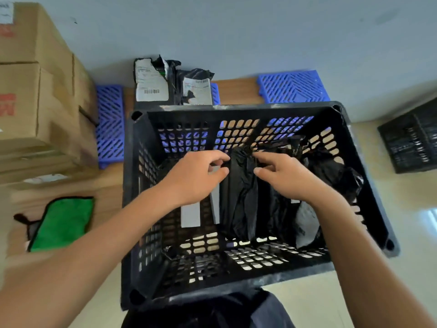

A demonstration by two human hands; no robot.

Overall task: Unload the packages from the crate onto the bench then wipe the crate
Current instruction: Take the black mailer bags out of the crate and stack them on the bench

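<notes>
A black slatted plastic crate [369, 176] stands on the floor in front of me. Inside it stand several black plastic-wrapped packages, some with white labels. Both hands reach into the crate. My left hand [196, 176] and my right hand [281, 174] pinch the top of the middle black package [241, 197] from either side. A further black package [331, 169] leans at the crate's right wall. Two black packages with white labels [151, 84] [196, 91] lie on the wooden bench [236, 91] behind the crate. A green cloth [63, 223] lies on the bench at the left.
Stacked cardboard boxes [35, 91] fill the left. Blue slatted plastic panels [293, 87] [110, 124] lie on the bench. Another black crate [411, 143] sits on the tiled floor at the right. A pale wall runs behind the bench.
</notes>
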